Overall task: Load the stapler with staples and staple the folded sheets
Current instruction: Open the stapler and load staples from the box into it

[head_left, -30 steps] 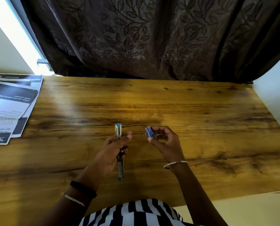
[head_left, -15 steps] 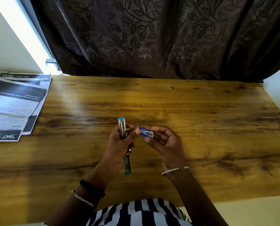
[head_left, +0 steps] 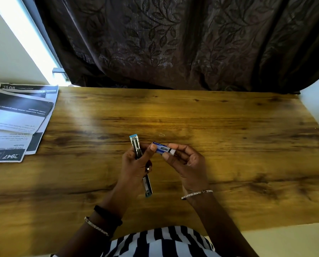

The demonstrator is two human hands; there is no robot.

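Observation:
My left hand (head_left: 136, 167) grips a slim metal stapler (head_left: 135, 147) with blue ends, swung open lengthways, its far end pointing away and its near end (head_left: 148, 186) sticking out below my palm. My right hand (head_left: 187, 162) pinches a small blue and white staple box (head_left: 163, 149) between thumb and fingers, held level just right of the stapler; my left thumb touches the box's left end. The printed black and white sheets (head_left: 15, 119) lie overlapped at the table's far left.
The wooden table (head_left: 229, 145) runs wide, with a dark leaf-patterned curtain (head_left: 173, 43) hanging behind its far edge. One loose staple (head_left: 161, 134) lies on the wood just beyond my hands. A pale wall (head_left: 318, 104) borders the right side.
My hands have come together: the right hand has brought the staple box leftward against the left thumb, and the box has turned from end-on to lying lengthways.

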